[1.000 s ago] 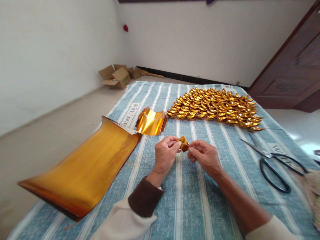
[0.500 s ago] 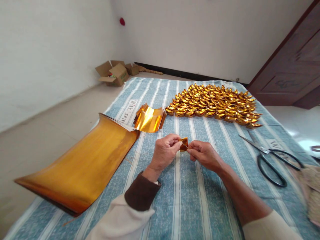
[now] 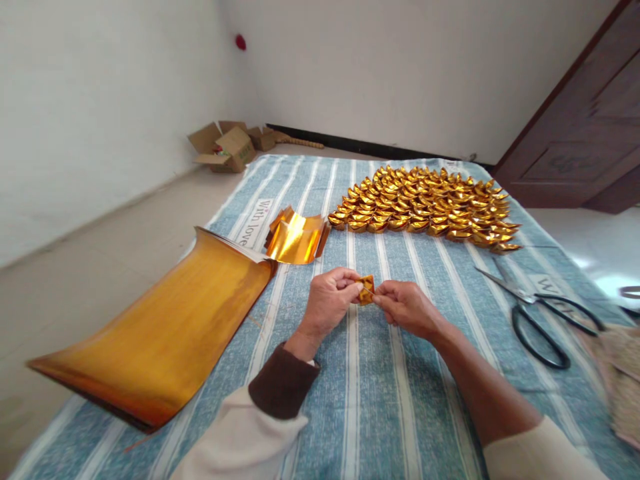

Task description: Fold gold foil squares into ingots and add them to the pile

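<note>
Left hand point(image 3: 327, 303): fingertips pinched on the left edge of a small folded gold paper piece point(image 3: 366, 289).
Right hand point(image 3: 406, 309): pinching the same piece from the right, above the striped blue cloth point(image 3: 380, 400).
Gold sheets point(image 3: 160, 333): large curled stack at 9 o'clock; smaller cut foil squares point(image 3: 296, 238) at 11.
Folded ingots point(image 3: 430, 208): rows at 1 o'clock.
Scissors point(image 3: 543, 313): at 3 o'clock.

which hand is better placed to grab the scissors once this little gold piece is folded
Right, probably. The scissors lie on the cloth on the same side as the right hand; the left hand would have to cross over. Both now pinch the gold piece.
</note>
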`<state>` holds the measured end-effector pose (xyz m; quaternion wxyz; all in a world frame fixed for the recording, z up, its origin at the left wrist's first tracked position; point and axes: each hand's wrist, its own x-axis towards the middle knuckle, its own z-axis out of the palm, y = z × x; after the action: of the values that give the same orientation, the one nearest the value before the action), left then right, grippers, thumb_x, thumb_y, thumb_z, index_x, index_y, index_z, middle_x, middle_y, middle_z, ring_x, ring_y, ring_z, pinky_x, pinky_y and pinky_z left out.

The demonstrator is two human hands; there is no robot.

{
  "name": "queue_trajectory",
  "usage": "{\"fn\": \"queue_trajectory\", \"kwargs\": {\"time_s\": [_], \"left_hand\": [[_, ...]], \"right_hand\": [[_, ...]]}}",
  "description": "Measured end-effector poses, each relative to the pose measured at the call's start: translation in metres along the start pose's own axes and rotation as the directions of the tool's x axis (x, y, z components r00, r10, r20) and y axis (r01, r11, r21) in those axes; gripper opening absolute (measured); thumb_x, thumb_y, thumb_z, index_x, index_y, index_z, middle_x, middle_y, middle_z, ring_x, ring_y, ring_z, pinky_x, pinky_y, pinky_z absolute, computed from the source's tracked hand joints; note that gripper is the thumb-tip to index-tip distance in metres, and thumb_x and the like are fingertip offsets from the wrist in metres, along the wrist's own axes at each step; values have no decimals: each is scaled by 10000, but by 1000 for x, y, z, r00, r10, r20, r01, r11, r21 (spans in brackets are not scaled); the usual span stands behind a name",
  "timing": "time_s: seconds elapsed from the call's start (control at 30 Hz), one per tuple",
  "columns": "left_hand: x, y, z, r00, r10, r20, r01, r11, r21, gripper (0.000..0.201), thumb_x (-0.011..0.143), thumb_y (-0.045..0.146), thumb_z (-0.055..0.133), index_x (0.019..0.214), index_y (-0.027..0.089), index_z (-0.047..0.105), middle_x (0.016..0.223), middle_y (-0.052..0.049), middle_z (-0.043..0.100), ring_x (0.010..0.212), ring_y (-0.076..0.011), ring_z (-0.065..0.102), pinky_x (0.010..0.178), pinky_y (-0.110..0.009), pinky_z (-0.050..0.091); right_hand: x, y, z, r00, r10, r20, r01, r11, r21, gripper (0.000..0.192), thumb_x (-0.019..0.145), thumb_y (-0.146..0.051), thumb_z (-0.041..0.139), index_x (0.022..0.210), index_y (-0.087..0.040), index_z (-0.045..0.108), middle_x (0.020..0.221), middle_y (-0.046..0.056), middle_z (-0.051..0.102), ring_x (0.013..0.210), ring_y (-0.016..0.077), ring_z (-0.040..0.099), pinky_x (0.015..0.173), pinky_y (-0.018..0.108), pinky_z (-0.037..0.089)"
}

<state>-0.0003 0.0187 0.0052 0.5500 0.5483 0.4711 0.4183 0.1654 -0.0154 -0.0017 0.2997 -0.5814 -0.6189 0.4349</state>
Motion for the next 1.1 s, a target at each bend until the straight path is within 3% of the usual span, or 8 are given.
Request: {"fn": "queue_trajectory", "kwargs": {"time_s": [0.17,0.3,0.47,0.67,0.87,1.1], "left_hand": [[2,2,-2,999,-36,-27,34,997,-70,91,671,164,688,752,137,656,619,-14,702,530,-120,640,522,-206,513],[2,3,-2,998,-58,-36,53,990,-131,117,656,164,700,758,136,649,638,-23,713,546,-132,655,532,-218,526],[2,5,-2,993,-104,-50,93,976,-196,150,645,164,709,771,123,639,655,-38,718,558,-146,669,545,-233,544],[2,5,-2,984,-173,-43,154,947,-282,173,645,155,722,783,112,628,681,-50,723,553,-138,672,530,-214,538],[1,9,-1,978,-203,-47,175,924,-339,147,654,111,709,776,107,626,669,-55,718,521,-124,658,507,-196,524],[0,6,1,962,-273,-31,238,883,-404,129,661,78,701,751,115,617,668,-53,714,520,-120,652,504,-196,530]], "right_hand": [[1,-1,2,984,175,37,-179,954,241,190,792,-390,564,748,-207,538,403,-60,550,337,96,472,361,188,323],[0,-1,5,975,188,119,-218,909,355,291,778,-471,574,691,-193,558,398,-37,576,290,82,443,308,176,258],[1,1,9,981,167,94,-192,839,509,326,722,-498,644,700,-182,568,427,-20,611,321,98,510,310,170,295],[1,-2,12,985,168,31,-158,831,534,363,714,-513,667,633,-177,555,414,-2,608,295,80,473,307,164,303],[0,-3,13,988,151,37,-146,821,553,385,746,-536,652,738,-152,626,453,9,631,328,94,512,320,165,346],[0,3,15,994,107,-17,-80,828,554,383,753,-534,668,729,-157,603,462,13,640,347,95,516,347,174,373]]}}
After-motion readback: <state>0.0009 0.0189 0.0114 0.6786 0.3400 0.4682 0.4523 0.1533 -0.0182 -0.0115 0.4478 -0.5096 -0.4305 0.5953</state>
